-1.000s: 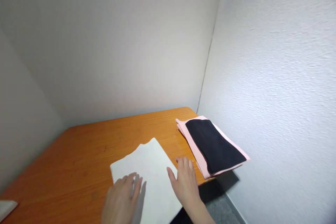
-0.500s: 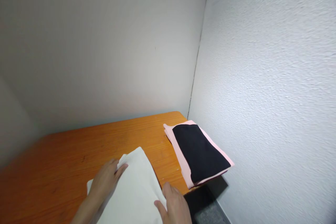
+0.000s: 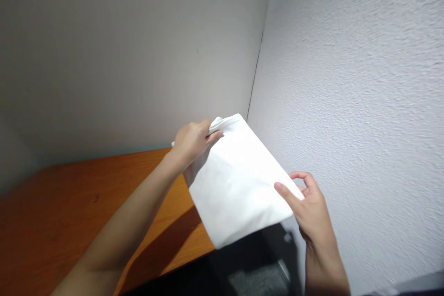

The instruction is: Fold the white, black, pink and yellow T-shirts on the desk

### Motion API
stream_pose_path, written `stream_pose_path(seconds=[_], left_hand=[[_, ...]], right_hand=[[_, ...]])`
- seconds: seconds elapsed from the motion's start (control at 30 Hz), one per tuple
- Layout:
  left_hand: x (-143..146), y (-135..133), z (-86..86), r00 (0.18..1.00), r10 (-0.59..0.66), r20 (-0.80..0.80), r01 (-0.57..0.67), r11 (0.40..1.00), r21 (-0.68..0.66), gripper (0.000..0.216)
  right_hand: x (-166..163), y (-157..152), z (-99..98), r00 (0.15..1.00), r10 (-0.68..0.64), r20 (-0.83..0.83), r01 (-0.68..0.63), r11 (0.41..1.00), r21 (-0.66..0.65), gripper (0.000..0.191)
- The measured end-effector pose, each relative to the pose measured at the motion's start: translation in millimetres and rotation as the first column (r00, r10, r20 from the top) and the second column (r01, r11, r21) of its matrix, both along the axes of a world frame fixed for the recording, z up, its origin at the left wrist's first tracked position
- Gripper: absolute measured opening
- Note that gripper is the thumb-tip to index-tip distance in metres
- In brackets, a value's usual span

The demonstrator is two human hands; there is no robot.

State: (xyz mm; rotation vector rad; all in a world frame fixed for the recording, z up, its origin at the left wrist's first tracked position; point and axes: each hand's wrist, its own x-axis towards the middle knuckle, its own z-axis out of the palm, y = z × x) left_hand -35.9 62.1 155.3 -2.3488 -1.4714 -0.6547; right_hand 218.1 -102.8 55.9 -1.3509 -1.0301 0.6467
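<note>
A: What lies nearest?

B: The person's bare right hand, gripping the right edge of a white folded rectangular cloth, thumb on top. Farther off, the bare left hand pinches the cloth's far edge. The cloth hangs tilted in the air, partly over the front edge of an orange-brown wooden table.

A: And beyond?

B: A rough-textured white wall to the right, and a smooth greyish wall behind.

A: Which step is in hand?

B: It looks like a two-handed carry. The next move seems to call for even grips, so the layers stay together.

A: What differs from half a second ago?

B: In that frame the cloth sits lower, close to the table; now it is raised and farther right. The folded pink and black fabrics seen there are out of sight, perhaps behind it.
</note>
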Motion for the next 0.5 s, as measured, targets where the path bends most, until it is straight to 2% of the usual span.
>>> stream_pose_path(seconds=[0.07,0.13,0.23,0.33,0.43,0.5], left_hand=[[38.9,20.5,2.1,0.996,-0.090,-0.014,0.089,0.995,-0.054,0.053],[71.0,32.1,-12.6,0.990,-0.139,-0.033,0.135,0.984,-0.119,0.044],[102.5,26.2,-57.8,0.973,-0.219,-0.069,0.206,0.967,-0.152,0.045],[117.1,3.7,-113.4,0.933,-0.342,-0.115,0.314,0.926,-0.208,0.052],[122.9,-14.1,-156.5,0.916,-0.382,-0.125,0.329,0.891,-0.312,0.070],[125.3,-18.6,-171.0,0.930,-0.352,-0.108,0.303,0.899,-0.316,0.074]], right_hand=[[29.0,14.6,-13.6,0.997,-0.058,0.042,0.060,0.996,-0.066,0.058],[51.2,30.3,-40.7,0.986,-0.088,0.144,0.113,0.978,-0.175,0.059],[68.7,48.4,-90.2,0.931,-0.086,0.354,0.195,0.938,-0.287,0.051],[72.5,55.1,-125.0,0.851,-0.110,0.513,0.272,0.929,-0.251,0.044],[75.9,56.2,-134.2,0.809,-0.117,0.576,0.283,0.936,-0.208,0.048],[80.1,58.1,-132.3,0.789,-0.144,0.597,0.309,0.933,-0.183,0.054]])
